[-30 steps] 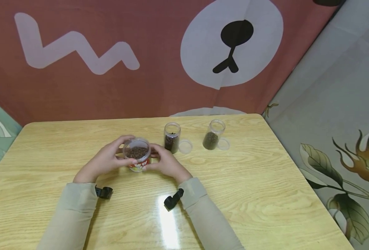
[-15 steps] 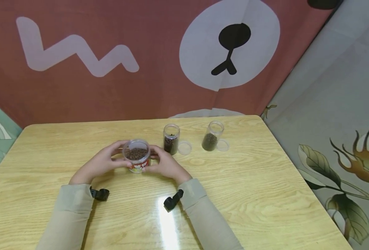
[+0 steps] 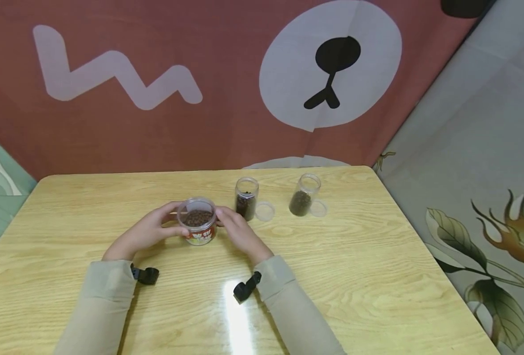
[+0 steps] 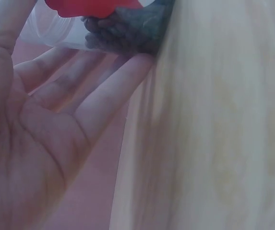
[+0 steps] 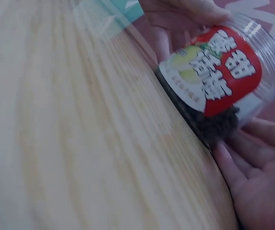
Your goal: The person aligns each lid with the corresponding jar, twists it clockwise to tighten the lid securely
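A wide clear jar (image 3: 201, 234) with a red label stands lidless on the wooden table, partly filled with small brown pieces. My left hand (image 3: 148, 230) holds it from the left, thumb on the front and fingers reaching behind. In the left wrist view the fingers (image 4: 113, 91) of that hand lie along the jar's side, near its base. My right hand (image 3: 243, 237) is at the jar's right side with its fingers extended. The right wrist view shows the label (image 5: 223, 67) with white characters and pale green fruit, and right-hand fingertips (image 5: 221, 151) close at the jar's lower side.
Two slimmer open jars, one with dark contents (image 3: 245, 204) and one further right (image 3: 300, 202), stand toward the table's back. Beside each lies a clear round lid, the nearer lid (image 3: 265, 211) and the farther lid (image 3: 318, 208). A printed cloth (image 3: 155, 138) hangs behind.
My right thumb has come off the front of the jar, and that hand's fingers have straightened along its right side. My left hand keeps its hold, slightly lower on the jar; the jar stays in place.
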`<state>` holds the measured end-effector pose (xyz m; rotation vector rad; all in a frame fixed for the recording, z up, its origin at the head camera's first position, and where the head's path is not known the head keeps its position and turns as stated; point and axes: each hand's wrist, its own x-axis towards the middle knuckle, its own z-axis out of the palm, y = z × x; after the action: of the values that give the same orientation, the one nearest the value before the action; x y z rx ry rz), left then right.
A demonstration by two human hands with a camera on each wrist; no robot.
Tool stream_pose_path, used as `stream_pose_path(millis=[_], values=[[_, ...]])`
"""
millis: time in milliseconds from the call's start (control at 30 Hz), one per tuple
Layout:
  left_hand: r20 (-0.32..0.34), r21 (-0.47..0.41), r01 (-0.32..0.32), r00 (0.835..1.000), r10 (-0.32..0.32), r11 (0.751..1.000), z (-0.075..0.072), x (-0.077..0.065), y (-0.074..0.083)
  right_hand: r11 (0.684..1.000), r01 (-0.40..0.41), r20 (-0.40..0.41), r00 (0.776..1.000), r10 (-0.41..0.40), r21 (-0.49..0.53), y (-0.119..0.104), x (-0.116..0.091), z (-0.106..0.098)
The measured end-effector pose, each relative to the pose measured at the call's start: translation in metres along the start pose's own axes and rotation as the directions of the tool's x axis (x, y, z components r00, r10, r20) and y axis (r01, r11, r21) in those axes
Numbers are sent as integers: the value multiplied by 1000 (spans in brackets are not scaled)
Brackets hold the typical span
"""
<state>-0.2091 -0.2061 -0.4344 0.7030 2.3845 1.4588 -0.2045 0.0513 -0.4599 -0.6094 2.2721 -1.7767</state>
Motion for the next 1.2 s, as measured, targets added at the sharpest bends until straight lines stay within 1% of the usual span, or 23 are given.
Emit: stream_pose_path(millis=[100, 133, 267, 333, 400, 533, 733, 867, 1033, 1200], values=[[-2, 7, 15, 1000, -15, 1000, 1, 0, 0, 1000, -29, -78, 997, 29, -6, -3, 2, 6], [-2, 12, 16, 1000, -16, 1000, 1, 0, 0, 999, -53, -110, 993, 51, -9, -4, 2, 8], [-5, 14, 27, 1000, -27, 1000, 2, 1, -1, 987, -153, -221, 965, 141, -40, -12, 7, 16], [-7, 16, 28, 1000, -28, 999, 2, 1, -1, 981, -177, -258, 954, 152, -76, -16, 9, 21], [-10, 14, 23, 1000, -22, 1000, 1, 2, -2, 977, -180, -279, 950, 143, -113, -19, 12, 24], [-23, 25, 13, 1000, -13, 1000, 1, 1, -2, 974, -144, -294, 952, 88, -177, -21, 15, 29], [-63, 58, 25, 998, -22, 998, 1, 1, -3, 960, -138, -285, 956, 66, -242, -17, 21, 32], [-83, 61, 21, 996, -15, 998, 2, 2, -6, 958, -138, -272, 960, 67, -250, -18, 25, 31], [-112, 64, 33, 993, -26, 997, 2, 1, -6, 962, -130, -255, 965, 66, -242, -18, 30, 30], [-112, 52, 16, 994, -10, 999, 2, 3, -7, 964, -125, -265, 962, 60, -234, -16, 32, 29]])
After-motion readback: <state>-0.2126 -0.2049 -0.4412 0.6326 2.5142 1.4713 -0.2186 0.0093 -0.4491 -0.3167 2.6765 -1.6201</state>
